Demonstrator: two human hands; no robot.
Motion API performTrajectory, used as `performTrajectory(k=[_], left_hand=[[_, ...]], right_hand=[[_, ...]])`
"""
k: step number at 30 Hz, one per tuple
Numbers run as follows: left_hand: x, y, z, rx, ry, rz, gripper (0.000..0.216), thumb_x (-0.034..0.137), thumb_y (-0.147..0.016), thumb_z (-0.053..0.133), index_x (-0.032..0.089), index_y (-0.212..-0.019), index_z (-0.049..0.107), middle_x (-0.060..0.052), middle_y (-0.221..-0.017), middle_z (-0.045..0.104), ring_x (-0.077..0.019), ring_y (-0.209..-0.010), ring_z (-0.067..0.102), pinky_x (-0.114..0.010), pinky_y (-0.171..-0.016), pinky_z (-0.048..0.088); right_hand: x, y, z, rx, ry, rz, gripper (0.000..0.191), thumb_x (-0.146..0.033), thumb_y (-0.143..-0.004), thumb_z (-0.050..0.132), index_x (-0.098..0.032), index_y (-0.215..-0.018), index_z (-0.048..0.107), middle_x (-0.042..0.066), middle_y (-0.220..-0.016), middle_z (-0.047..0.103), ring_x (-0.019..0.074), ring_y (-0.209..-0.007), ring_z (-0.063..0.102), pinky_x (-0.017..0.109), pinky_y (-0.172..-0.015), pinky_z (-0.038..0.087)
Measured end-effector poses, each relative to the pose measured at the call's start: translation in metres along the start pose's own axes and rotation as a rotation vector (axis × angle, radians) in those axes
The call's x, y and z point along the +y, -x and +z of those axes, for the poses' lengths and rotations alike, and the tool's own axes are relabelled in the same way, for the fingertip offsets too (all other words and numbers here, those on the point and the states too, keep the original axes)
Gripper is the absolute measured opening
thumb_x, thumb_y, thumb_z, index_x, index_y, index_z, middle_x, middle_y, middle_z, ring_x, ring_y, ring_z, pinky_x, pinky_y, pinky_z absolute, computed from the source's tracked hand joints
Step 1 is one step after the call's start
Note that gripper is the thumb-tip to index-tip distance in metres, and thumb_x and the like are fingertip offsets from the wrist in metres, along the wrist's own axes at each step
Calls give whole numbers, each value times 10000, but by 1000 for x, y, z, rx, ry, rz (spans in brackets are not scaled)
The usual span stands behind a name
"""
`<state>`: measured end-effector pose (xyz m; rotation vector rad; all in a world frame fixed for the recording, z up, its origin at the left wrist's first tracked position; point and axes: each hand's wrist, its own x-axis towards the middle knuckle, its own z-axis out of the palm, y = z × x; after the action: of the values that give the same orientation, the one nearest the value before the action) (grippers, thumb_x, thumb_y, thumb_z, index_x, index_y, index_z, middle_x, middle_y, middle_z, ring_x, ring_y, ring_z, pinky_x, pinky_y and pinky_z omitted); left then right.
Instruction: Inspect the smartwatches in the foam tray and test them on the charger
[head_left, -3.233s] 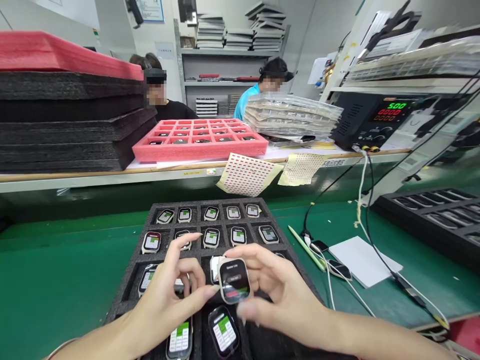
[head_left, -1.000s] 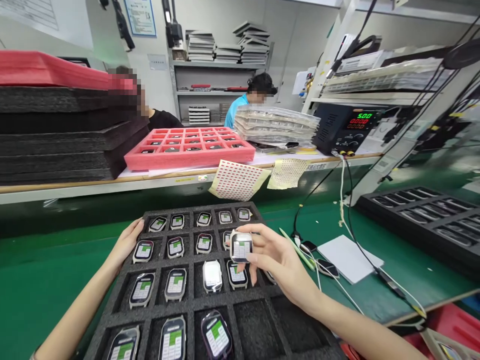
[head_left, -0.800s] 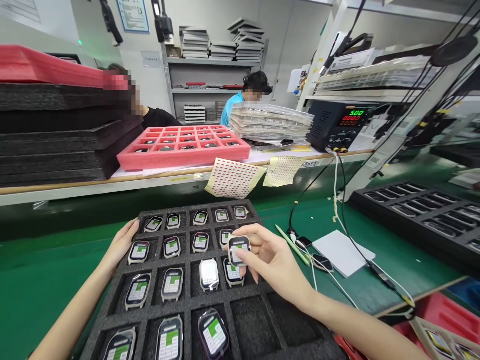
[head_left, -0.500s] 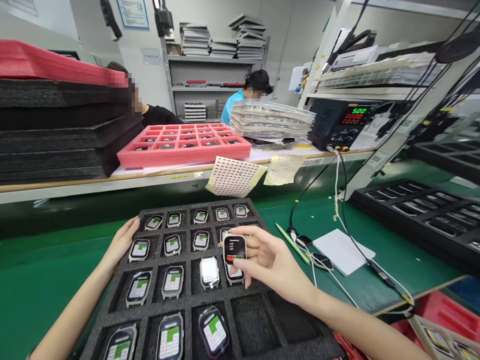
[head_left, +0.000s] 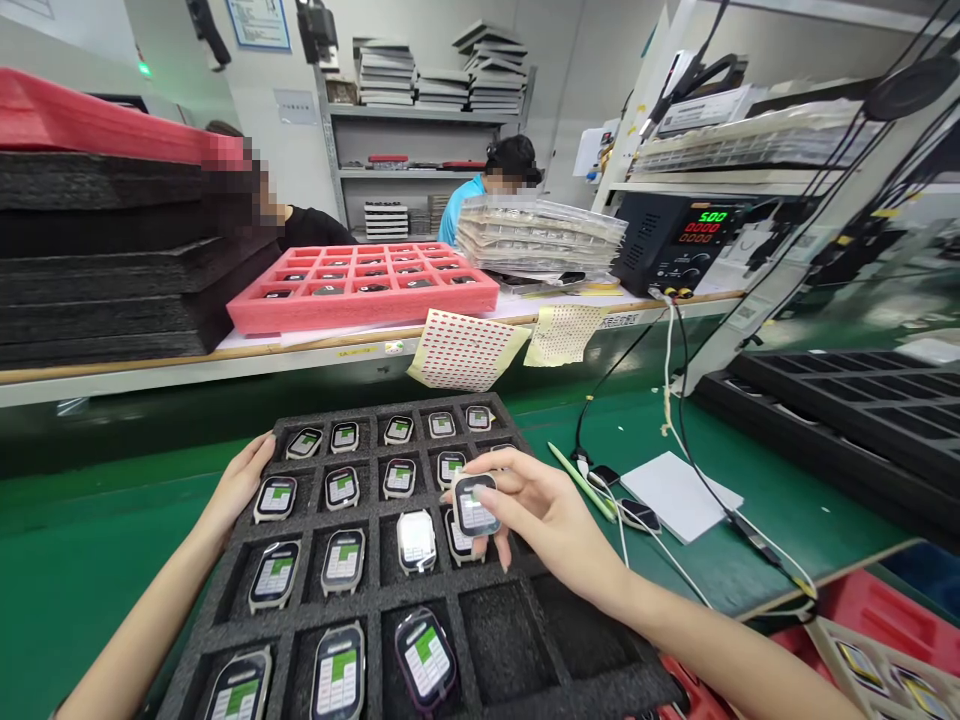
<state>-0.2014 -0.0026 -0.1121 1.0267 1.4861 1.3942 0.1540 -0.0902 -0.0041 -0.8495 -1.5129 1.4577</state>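
Note:
My right hand (head_left: pixel 540 510) holds a smartwatch body (head_left: pixel 466 520) without a strap just above a black foam tray (head_left: pixel 373 600). Its thumb lies on the lit, whitish screen, and the fingers are behind the case. Several similar watches sit in the tray's compartments, most with white and green screens. One watch (head_left: pixel 416 542) beside the held one has an all-white screen. Two compartments at the near right hold no watch. My left hand (head_left: pixel 244 475) grips the tray's far left edge, with its fingertips partly hidden.
A red foam tray (head_left: pixel 360 315) and stacked black foam (head_left: pixel 97 260) stand on the shelf ahead. At right are a power supply (head_left: pixel 675 245), cables, a green pen (head_left: pixel 581 482), white paper (head_left: pixel 681 495) and black trays (head_left: pixel 862 400). Two people sit beyond the shelf.
The held watch's screen has gone from dark with a red bar to whitish, and my right thumb has moved up it. At right, another black tray now covers the one with watch-like pieces.

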Motion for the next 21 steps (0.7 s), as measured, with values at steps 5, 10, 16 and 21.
performTrajectory(k=[5, 10, 16, 21], left_hand=[[4, 4, 1, -1, -11, -2, 461, 508, -700, 670, 185, -1029, 660, -80, -1091, 702, -305, -1193, 531, -368, -985, 462], [7, 6, 4, 29, -20, -15, 385, 443, -753, 640, 172, -1025, 664, -81, -1106, 697, -293, -1167, 556, -343, -971, 474], [14, 9, 7, 82, -45, -84, 282, 350, -812, 597, 175, -1021, 668, -75, -1083, 707, -275, -1112, 600, -361, -964, 478], [24, 40, 3, 39, -76, -199, 371, 480, -819, 569, 185, -1002, 698, -83, -953, 742, -314, -983, 662, -427, -892, 524]], right_hand=[[-1, 4, -1, -114, -75, -19, 362, -270, -853, 641, -185, -1173, 493, 78, -953, 645, 193, -745, 688, 220, -490, 556], [1, 8, -1, -131, -21, -7, 369, -214, -841, 654, -199, -1166, 481, 62, -941, 654, 175, -748, 688, 190, -492, 549], [-2, 16, 3, -146, 54, -1, 482, -177, -785, 703, -207, -1205, 467, 69, -1031, 637, 166, -809, 660, 203, -543, 571], [-8, 32, 1, -157, 334, -19, 466, -143, -771, 688, -233, -1196, 517, 53, -1029, 652, 195, -886, 650, 308, -733, 585]])
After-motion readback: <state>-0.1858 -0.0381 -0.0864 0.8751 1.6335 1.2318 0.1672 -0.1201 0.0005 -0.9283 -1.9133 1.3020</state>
